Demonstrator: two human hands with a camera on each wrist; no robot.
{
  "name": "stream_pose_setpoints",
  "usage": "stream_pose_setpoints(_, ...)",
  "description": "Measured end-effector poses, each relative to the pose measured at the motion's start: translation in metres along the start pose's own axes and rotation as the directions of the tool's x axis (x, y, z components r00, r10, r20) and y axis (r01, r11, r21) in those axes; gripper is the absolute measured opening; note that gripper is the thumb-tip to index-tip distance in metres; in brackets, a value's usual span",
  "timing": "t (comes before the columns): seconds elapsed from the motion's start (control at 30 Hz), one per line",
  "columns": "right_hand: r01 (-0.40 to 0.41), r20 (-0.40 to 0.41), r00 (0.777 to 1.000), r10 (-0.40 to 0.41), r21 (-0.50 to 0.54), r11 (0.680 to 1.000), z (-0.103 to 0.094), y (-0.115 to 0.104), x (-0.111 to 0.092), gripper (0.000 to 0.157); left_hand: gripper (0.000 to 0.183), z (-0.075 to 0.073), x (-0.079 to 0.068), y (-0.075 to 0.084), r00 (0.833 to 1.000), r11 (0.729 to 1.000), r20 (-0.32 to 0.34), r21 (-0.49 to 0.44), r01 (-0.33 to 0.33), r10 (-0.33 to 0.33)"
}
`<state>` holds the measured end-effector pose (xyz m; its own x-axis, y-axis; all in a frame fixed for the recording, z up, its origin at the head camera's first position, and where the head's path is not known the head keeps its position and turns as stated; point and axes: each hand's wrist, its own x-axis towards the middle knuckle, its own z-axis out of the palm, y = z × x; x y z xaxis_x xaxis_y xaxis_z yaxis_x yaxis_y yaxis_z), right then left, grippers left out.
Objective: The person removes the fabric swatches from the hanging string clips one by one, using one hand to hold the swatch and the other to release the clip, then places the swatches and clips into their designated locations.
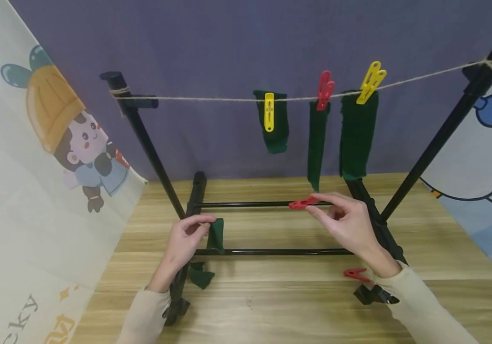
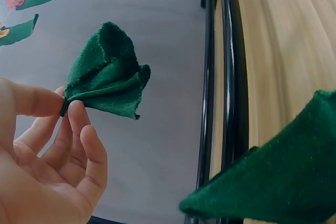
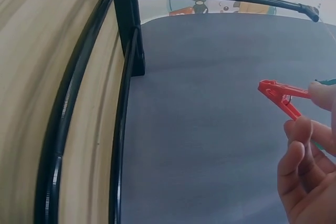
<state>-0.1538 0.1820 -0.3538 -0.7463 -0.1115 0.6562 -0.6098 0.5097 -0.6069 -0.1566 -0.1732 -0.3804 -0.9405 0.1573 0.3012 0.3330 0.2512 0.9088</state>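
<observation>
My left hand (image 1: pixel 187 239) pinches a small dark green cloth piece (image 1: pixel 216 235) by its top edge, over the left side of the black frame. In the left wrist view the same cloth (image 2: pixel 107 74) fans out from thumb and fingertips. My right hand (image 1: pixel 349 222) holds a red clothespin (image 1: pixel 301 204) by its handle ends between thumb and fingers; its nose points left in the head view. Both hands are below the string (image 1: pixel 211 99), where three green strips hang: one strip (image 1: pixel 278 126) under a yellow pin, a narrow one (image 1: pixel 317 143) under a red pin, a wide one (image 1: pixel 359 138) under another yellow pin.
A second green cloth piece (image 1: pixel 201 275) lies by the frame's left foot. Another red clothespin (image 1: pixel 356 274) lies on the wooden table (image 1: pixel 263 306) near the right sleeve. Black posts (image 1: pixel 148 143) hold the string at both ends, and crossbars (image 1: pixel 271 252) run low between the frame's sides.
</observation>
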Motion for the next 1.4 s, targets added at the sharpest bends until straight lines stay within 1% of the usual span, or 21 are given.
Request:
stream_pose_setpoints(0.07, -0.011, 0.005, 1.0, 0.011, 0.008, 1.0, -0.001, -0.006, -0.001, 0.028, 0.016, -0.002, -0.002, -0.001, 1.0, 1.0, 0.0, -0.005, -0.001, 0.001)
stream_pose_setpoints(0.2, -0.055, 0.024, 0.998, 0.055, 0.01, 0.998, -0.003, -0.008, -0.004, 0.026, 0.015, -0.008, -0.004, -0.001, 1.0, 1.0, -0.006, 0.002, 0.013, -0.013)
stream_pose_setpoints(0.27, -0.074, 0.031, 0.997, 0.074, 0.008, 0.997, -0.003, -0.006, -0.006, 0.026, 0.015, -0.011, -0.005, -0.004, 1.0, 1.0, -0.009, 0.01, 0.022, -0.022)
stream_pose_setpoints(0.3, -0.081, 0.035, 0.996, 0.081, 0.01, 0.997, -0.003, -0.004, -0.007, 0.026, 0.015, -0.012, -0.004, -0.007, 0.999, 0.999, -0.011, 0.016, 0.035, -0.035)
stream_pose_setpoints(0.43, -0.124, 0.056, 0.991, 0.125, -0.015, 0.992, 0.0, 0.015, -0.017, 0.026, 0.014, -0.016, -0.007, -0.024, 0.995, 0.994, -0.012, 0.045, 0.096, -0.095)
stream_pose_setpoints(0.5, -0.149, 0.07, 0.986, 0.151, -0.042, 0.988, -0.001, 0.025, -0.023, 0.026, 0.015, -0.016, -0.009, -0.031, 0.992, 0.991, 0.007, 0.044, 0.129, -0.129)
stream_pose_setpoints(0.6, -0.179, 0.09, 0.978, 0.186, -0.077, 0.981, -0.003, 0.035, -0.032, 0.027, 0.018, -0.015, -0.014, -0.035, 0.986, 0.987, 0.056, 0.036, 0.155, -0.157)
stream_pose_setpoints(0.67, -0.176, 0.1, 0.978, 0.184, -0.087, 0.981, -0.005, 0.038, -0.035, 0.027, 0.02, -0.015, -0.016, -0.037, 0.984, 0.987, 0.08, 0.029, 0.158, -0.16)
stream_pose_setpoints(0.8, -0.188, 0.12, 0.973, 0.198, -0.093, 0.978, -0.006, 0.041, -0.038, 0.026, 0.02, -0.016, -0.019, -0.039, 0.984, 0.987, 0.086, 0.05, 0.155, -0.159)
stream_pose_setpoints(0.93, -0.228, 0.141, 0.961, 0.239, -0.088, 0.97, -0.006, 0.044, -0.041, 0.024, 0.018, -0.019, -0.021, -0.038, 0.982, 0.986, 0.097, 0.054, 0.155, -0.16)
stream_pose_setpoints(1.0, -0.237, 0.15, 0.957, 0.248, -0.087, 0.968, -0.006, 0.046, -0.043, 0.023, 0.018, -0.021, -0.023, -0.038, 0.98, 0.986, 0.107, 0.054, 0.16, -0.165)
stream_pose_setpoints(1.1, -0.233, 0.154, 0.957, 0.246, -0.094, 0.968, -0.006, 0.049, -0.047, 0.024, 0.019, -0.023, -0.024, -0.037, 0.976, 0.983, 0.122, 0.061, 0.175, -0.181)
stream_pose_setpoints(1.23, -0.231, 0.17, 0.954, 0.248, -0.116, 0.966, -0.006, 0.054, -0.055, 0.025, 0.022, -0.023, -0.027, -0.037, 0.968, 0.978, 0.146, 0.073, 0.196, -0.205)
stream_pose_setpoints(1.3, -0.239, 0.191, 0.947, 0.26, -0.124, 0.963, -0.006, 0.057, -0.059, 0.026, 0.023, -0.022, -0.028, -0.038, 0.963, 0.976, 0.168, 0.083, 0.199, -0.211)
stream_pose_setpoints(1.4, -0.267, 0.229, 0.929, 0.29, -0.125, 0.956, -0.005, 0.06, -0.064, 0.027, 0.022, -0.019, -0.031, -0.04, 0.956, 0.976, 0.206, 0.111, 0.188, -0.207)
